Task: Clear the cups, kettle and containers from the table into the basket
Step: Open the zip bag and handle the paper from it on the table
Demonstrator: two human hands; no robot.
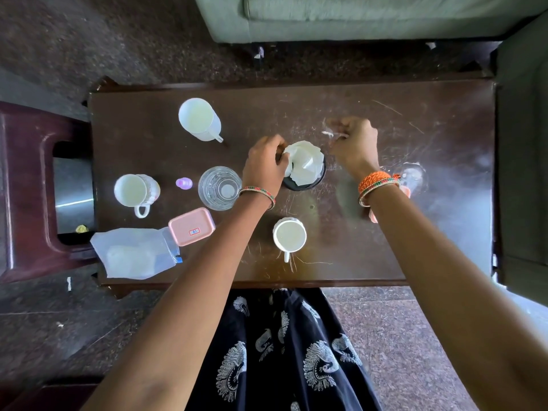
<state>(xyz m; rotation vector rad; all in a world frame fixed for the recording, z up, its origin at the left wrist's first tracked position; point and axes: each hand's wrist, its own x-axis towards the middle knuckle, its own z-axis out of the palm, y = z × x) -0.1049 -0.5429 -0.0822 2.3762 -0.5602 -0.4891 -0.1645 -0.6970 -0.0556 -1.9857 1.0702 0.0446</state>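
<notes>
Over a scratched dark wooden table (355,232), your left hand (264,166) pinches the crumpled white paper (304,163) stuffed into a dark round container (299,185), while your right hand (354,143), just right of that container, is curled around a thin clear scrap (330,133).

The paper looks soft and nearly weightless; the container should lift by its rim or wall.

Left of the container stands a clear glass (219,188), likely slippery and breakable, so wrap its wall. Beyond it are a mug (135,191), a pink lidded box (192,226) and a limp plastic bag (136,253); a taller white cup (200,120) sits up-left, and 1 small white cup (289,236) lies nearer you, best taken by its handle.

No basket shows. A green sofa (355,19) stands across the speckled stone floor (400,336).
</notes>
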